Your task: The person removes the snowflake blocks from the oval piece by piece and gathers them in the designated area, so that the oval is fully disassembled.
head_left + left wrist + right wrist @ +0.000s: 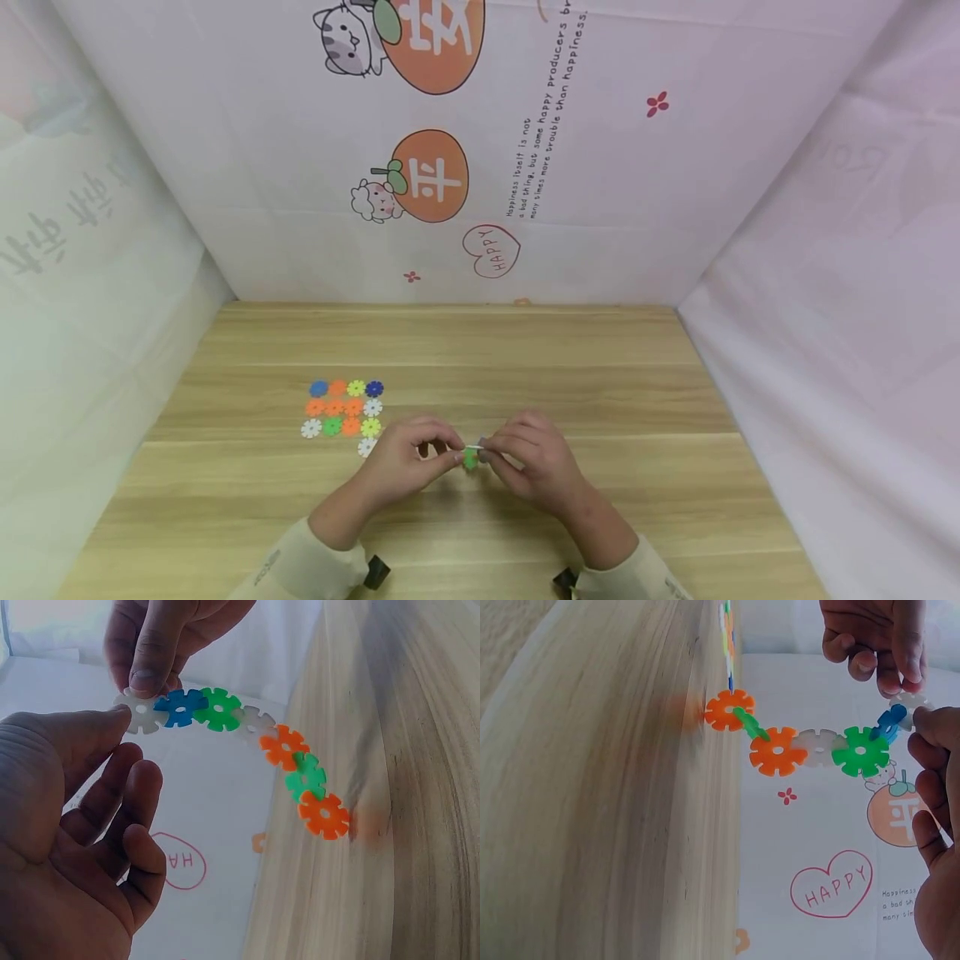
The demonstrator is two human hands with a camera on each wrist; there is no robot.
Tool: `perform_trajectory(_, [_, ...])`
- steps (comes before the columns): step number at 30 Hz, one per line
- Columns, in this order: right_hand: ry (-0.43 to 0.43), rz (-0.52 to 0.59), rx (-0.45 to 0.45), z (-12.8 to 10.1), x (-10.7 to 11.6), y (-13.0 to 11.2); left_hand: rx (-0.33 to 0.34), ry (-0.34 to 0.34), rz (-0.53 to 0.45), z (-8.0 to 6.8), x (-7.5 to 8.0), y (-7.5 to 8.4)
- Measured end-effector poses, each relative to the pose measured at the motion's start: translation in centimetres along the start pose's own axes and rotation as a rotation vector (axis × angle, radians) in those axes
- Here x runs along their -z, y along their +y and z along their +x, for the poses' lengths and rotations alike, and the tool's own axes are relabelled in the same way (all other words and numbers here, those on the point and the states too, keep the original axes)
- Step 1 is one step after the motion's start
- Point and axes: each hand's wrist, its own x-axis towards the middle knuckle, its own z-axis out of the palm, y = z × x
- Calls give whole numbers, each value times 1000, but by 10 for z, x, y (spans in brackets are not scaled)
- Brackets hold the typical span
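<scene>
A chain of interlocking snowflake discs hangs down between my two hands above the table. Its top is a white notched disc (141, 709), followed by a blue disc (180, 709), a green disc (218, 709), then white, orange, green and, lowest, an orange disc (324, 814). My left hand (408, 458) pinches the white disc's edge with thumb and forefinger, the other fingers loosely bent. From the other side my right hand (536, 458) grips the top of the chain at the white disc, close to the blue one. Fingertips partly cover the white disc.
Rows of loose snowflake discs, orange, white, yellow, blue and green, lie flat on the wooden table (600, 375) left of my hands; an orange disc (334, 407) is among them. A printed white cloth (585, 250) rises behind the table, with white cloth on both sides.
</scene>
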Motion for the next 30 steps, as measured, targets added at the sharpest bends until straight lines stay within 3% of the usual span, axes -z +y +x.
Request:
perform_trajectory(11, [10,15,19,1,-4,-2,1,-4,1,0,-2,3])
perform_trajectory(16, [-7,15,-29,-2,-5,-3,3,10,6,-1,-2,2])
perform_trajectory(24, [-166,23,-209,-12,-4,-4,-18,42,-11,-1,-3,0])
perform_trajectory(30, [-217,23,-226,-15,-5,-3,-43,69,-22,-1,-3,0])
